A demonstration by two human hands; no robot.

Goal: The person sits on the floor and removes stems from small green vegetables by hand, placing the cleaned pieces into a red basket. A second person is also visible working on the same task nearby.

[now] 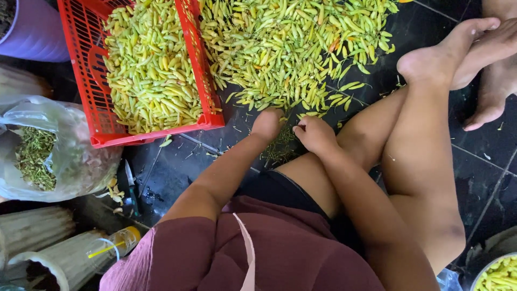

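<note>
A big heap of yellow-green chilli peppers [291, 43] lies on the dark tiled floor in front of me. My left hand [266, 125] is curled shut at the heap's near edge, and what it holds is hidden. My right hand [314, 134] sits just beside it, fingers pinched on a small chilli. Between and below the hands lies a small pile of green stems [280, 148]. A red plastic crate [94, 91] to the left is filled with more chillies.
A clear plastic bag of green stems [37, 156] lies at the left. A small knife [130, 183] rests on the floor below the crate. A plastic cup with a yellow straw [116, 245] stands at lower left. Another person's bare feet [487, 59] are at upper right. A bowl of chillies [498, 275] sits at lower right.
</note>
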